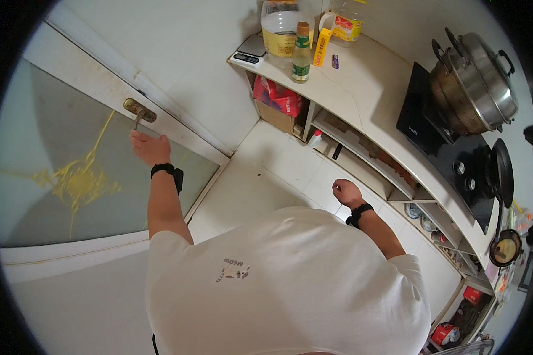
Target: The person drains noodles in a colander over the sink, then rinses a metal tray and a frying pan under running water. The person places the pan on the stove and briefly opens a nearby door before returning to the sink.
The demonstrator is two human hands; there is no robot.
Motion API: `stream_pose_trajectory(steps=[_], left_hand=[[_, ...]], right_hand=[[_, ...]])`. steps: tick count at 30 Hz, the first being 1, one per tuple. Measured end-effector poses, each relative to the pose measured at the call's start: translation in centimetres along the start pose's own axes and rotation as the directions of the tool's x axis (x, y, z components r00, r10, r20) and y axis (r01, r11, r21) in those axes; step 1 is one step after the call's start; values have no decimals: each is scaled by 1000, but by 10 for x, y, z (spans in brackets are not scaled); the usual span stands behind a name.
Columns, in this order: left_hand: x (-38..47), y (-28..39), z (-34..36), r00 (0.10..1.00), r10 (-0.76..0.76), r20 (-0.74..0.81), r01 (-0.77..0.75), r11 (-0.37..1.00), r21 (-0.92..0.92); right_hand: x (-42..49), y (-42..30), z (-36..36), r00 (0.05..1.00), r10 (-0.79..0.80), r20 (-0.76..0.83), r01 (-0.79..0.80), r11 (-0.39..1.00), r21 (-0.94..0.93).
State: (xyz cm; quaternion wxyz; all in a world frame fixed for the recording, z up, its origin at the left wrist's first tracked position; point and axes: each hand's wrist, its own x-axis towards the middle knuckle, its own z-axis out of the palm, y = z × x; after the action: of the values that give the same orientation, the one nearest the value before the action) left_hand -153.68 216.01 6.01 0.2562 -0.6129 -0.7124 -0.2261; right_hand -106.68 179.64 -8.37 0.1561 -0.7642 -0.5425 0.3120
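My left hand [151, 148] is at the lever handle [138, 119] of a white-framed door with a frosted glass panel [80, 182]. Its fingers meet the lower end of the lever, and whether they close around it is hidden. The lever hangs down from a worn brass-coloured plate [147, 113]. Low in front of the kitchen counter, my right hand [349, 194] is loosely curled, with nothing visible in it. Each wrist wears a black band.
A curved counter [377, 88] runs along the right, with open shelves beneath. On it stand a kitchen scale [247, 57], a glass bottle [301, 57], large plastic jugs [347, 27] and a cooktop [444, 164] bearing a steel steamer pot [475, 88] and a frying pan [503, 171].
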Motion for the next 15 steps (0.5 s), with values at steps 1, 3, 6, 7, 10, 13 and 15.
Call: stream_pose_trajectory(steps=[1,3,6,7,10,13,15], left_hand=[[0,0,-1,1000,7,20,-7,1000,-17],[1,-1,-3,999,36,-1,-36,998,-50],[1,0,-10,999,32,1,-32,998,-57],[0,2,-14,998,56,-34,-57,997,-41],[-15,15,-24,985,152,-81,-154,988,-12],[-35,32,-27,962,271,-29,-272,961,-44],[-44,40,-25,945,320,-66,-325,943,-77]], right_hand=[[-2,0,-1,1000,7,-4,-7,1000,10],[-6,2,-2,1000,2,-19,-2,1000,5],[-17,8,-1,999,17,-34,-17,1000,5],[-20,9,1,999,34,-38,-33,999,10],[-28,13,6,998,59,-11,-59,998,2],[-36,16,11,998,59,-17,-60,998,-2],[-41,18,14,998,48,-36,-48,999,-3]])
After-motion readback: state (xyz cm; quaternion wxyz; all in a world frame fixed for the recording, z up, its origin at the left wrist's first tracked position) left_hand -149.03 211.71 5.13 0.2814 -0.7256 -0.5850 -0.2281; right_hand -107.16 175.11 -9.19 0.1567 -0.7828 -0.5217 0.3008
